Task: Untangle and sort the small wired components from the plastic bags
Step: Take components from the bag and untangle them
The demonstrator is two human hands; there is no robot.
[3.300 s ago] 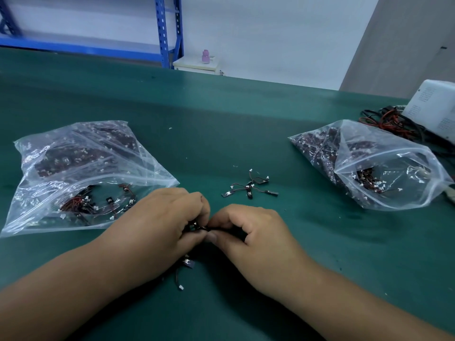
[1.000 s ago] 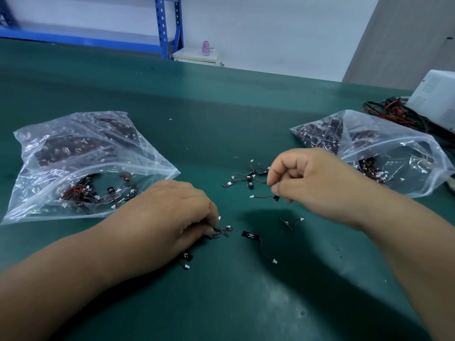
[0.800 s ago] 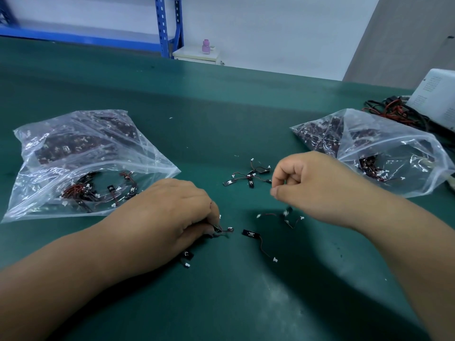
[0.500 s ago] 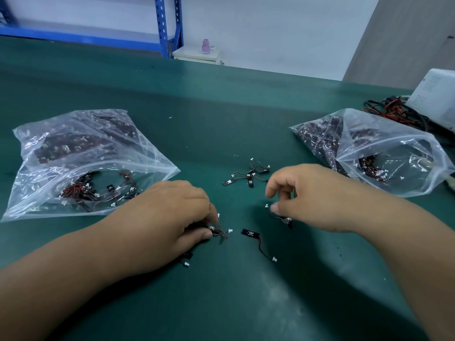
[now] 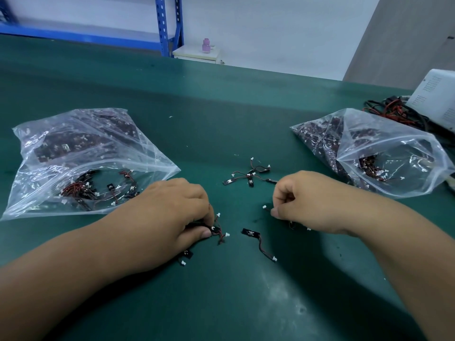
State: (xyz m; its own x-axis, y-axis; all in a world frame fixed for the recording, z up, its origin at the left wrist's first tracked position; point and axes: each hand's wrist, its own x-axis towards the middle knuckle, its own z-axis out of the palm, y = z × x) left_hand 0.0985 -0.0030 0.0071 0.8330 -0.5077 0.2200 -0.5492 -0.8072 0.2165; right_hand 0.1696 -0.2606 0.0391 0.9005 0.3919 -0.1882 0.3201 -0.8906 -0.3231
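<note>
Two clear plastic bags of small wired components lie on the green table: the left bag and the right bag. My left hand pinches a tangled cluster of wired components between thumb and fingers. My right hand has its fingers curled and pinches one wired component at its fingertips, low over the table. A single loose component with a black tab and white plug lies between the hands. A small pile of sorted components sits further back in the middle.
A white device with a bundle of red and black cables stands at the far right. One more small component lies under my left hand. A blue shelf frame rises beyond the table.
My hands have pulled apart. The right hand lifted away with one component, dropped it near the middle, then came down and pinched a component again. The left hand stayed put on its cluster.
</note>
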